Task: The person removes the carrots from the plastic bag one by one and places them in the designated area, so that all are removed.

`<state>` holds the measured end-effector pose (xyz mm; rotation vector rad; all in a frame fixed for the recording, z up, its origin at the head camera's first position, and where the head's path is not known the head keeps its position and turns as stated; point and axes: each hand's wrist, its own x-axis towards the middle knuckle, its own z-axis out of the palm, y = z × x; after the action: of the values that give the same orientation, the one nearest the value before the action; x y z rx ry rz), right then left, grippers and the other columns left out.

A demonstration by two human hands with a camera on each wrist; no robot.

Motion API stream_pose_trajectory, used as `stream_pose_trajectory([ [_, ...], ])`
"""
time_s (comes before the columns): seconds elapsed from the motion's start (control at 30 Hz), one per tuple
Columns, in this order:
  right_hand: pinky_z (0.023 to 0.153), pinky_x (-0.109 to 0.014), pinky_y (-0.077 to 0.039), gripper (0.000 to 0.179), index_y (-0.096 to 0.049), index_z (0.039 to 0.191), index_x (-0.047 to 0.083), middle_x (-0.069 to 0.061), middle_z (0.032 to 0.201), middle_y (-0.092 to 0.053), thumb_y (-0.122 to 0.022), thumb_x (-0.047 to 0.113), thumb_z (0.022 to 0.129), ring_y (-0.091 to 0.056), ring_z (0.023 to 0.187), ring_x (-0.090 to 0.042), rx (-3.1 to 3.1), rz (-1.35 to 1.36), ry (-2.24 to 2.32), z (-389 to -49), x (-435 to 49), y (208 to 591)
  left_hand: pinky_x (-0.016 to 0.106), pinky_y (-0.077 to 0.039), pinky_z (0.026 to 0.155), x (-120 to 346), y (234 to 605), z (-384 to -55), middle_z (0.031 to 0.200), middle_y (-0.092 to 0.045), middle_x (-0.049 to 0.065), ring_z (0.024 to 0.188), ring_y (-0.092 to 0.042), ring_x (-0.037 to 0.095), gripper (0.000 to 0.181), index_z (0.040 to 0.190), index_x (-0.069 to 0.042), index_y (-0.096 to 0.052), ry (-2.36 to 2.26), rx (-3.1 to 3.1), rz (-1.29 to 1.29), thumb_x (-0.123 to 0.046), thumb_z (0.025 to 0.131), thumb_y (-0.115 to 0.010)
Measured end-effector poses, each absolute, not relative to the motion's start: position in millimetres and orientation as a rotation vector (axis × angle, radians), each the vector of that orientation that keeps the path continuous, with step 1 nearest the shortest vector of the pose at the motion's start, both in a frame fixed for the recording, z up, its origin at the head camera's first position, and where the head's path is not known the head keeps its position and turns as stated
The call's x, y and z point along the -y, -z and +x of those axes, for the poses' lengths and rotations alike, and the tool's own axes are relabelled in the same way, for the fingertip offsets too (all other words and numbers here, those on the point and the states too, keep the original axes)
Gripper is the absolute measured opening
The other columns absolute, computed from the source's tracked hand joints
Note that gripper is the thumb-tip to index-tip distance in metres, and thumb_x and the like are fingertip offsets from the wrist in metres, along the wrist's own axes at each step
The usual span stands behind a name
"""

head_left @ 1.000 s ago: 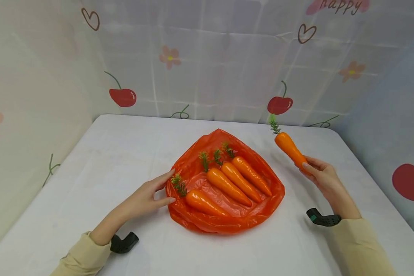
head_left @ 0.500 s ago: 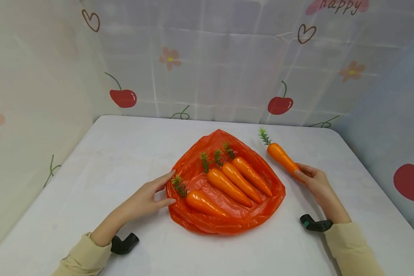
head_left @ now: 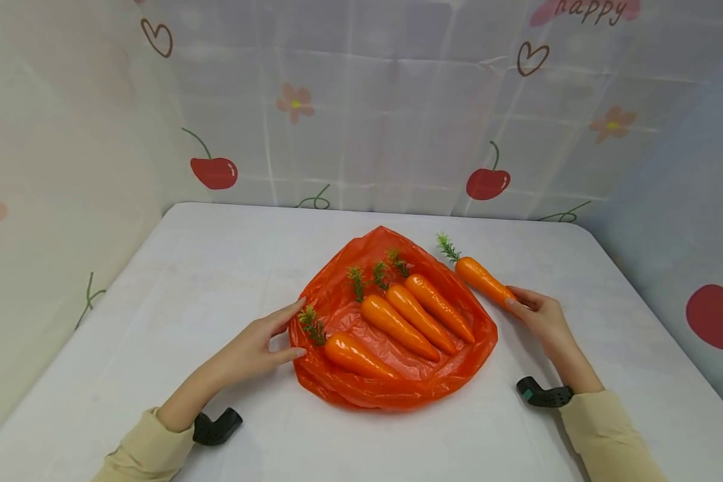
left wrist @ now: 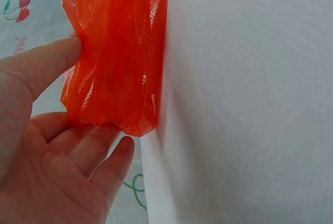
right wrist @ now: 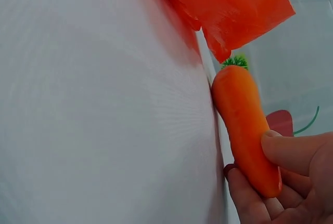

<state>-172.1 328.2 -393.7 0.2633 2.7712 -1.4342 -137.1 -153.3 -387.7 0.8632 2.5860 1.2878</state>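
On the table lies a red plastic bag (head_left: 391, 395), its mouth spread wide. Several carrots with green tops rest inside it: one lone carrot (head_left: 358, 355) at the left, the others side by side to the right, such as the middle carrot (head_left: 418, 318). My left hand (head_left: 253, 348) touches the bag's left side with thumb and fingers spread apart; the bag's side wall (left wrist: 117, 52) shows close up in the left wrist view. Outside the bag's right edge, my right hand (head_left: 542, 321) pinches another carrot (head_left: 485, 280) by its tip, the leafy end pointing away toward the back.
A white-covered table (head_left: 229, 248) carries everything. Behind it hangs a printed curtain (head_left: 385, 134) with cherries, flowers and hearts, and similar sheets close off both sides. A black wrist device (head_left: 217, 426) sits on the left arm, another black device (head_left: 544, 393) on the right.
My right hand has moved left and lowered the held carrot, from above the table's right side to beside the bag's right edge. My left hand and the bag stay in place.
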Motion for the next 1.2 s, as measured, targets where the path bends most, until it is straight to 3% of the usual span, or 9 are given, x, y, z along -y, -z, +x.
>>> stream_pose_trajectory([
  [0.53,0.097,-0.052,-0.038,0.05,-0.044,0.135,-0.006,-0.028,0.131,-0.046,-0.053,0.024,0.097,-0.04,0.121,-0.041,-2.912,0.201,1.316,-169.4,-325.7,397.2,0.041,-0.038,0.098,153.8,386.6,-136.9,0.146,-0.034,0.007,0.132,-0.033,0.024,0.08,0.147,-0.01,-0.03,-1.267,-2.591,0.856,-0.022,0.081,-0.075],
  [1.2,0.095,-0.047,-0.041,0.05,-0.042,0.137,-0.006,-0.027,0.132,-0.046,-0.053,0.021,0.097,-0.043,0.12,-0.04,-2.905,0.245,1.299,-168.1,-322.9,394.0,0.041,-0.038,0.098,153.9,387.9,-137.6,0.146,-0.034,0.008,0.132,-0.033,0.024,0.08,0.147,-0.009,-0.031,-1.272,-2.591,0.879,-0.02,0.081,-0.075],
])
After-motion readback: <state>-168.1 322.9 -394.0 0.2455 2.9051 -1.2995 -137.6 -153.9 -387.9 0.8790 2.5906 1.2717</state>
